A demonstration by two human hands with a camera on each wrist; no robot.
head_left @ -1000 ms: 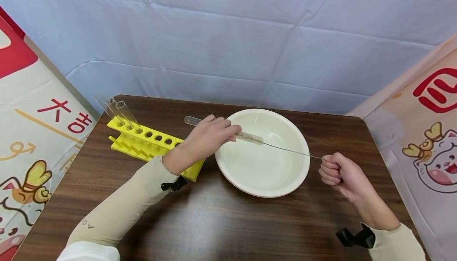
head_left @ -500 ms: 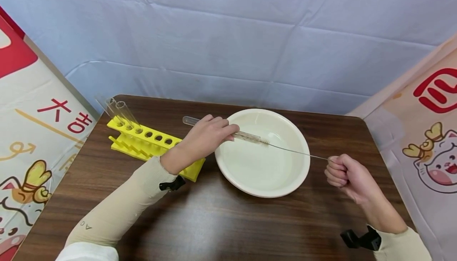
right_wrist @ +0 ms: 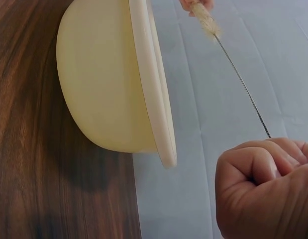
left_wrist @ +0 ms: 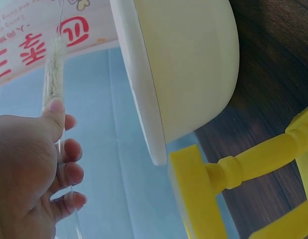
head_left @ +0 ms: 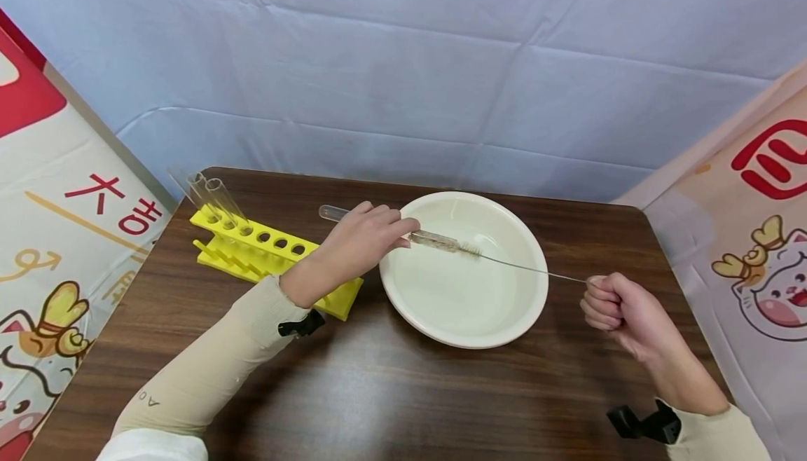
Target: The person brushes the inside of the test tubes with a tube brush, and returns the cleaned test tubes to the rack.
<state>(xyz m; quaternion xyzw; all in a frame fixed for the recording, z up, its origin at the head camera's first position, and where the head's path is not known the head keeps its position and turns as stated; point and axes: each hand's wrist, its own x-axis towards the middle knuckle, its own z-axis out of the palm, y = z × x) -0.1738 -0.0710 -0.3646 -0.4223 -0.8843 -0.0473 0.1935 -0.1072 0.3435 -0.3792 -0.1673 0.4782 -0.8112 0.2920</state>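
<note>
Glass tube [head_left: 433,239], left fingers [head_left: 397,228] curled round it palm-down, right fingers [head_left: 602,305] clenched — apparently on the brush wire [head_left: 533,269]

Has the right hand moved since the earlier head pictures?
Yes: in the head view, the bare right hand has shifted right, farther from the round white basin, which stays put.

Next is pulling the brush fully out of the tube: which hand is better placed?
Probably the right hand: it grips the wire of the brush, which sticks partly out of the tube. The left hand grips that tube, so it seems better suited to steadying it.
</note>
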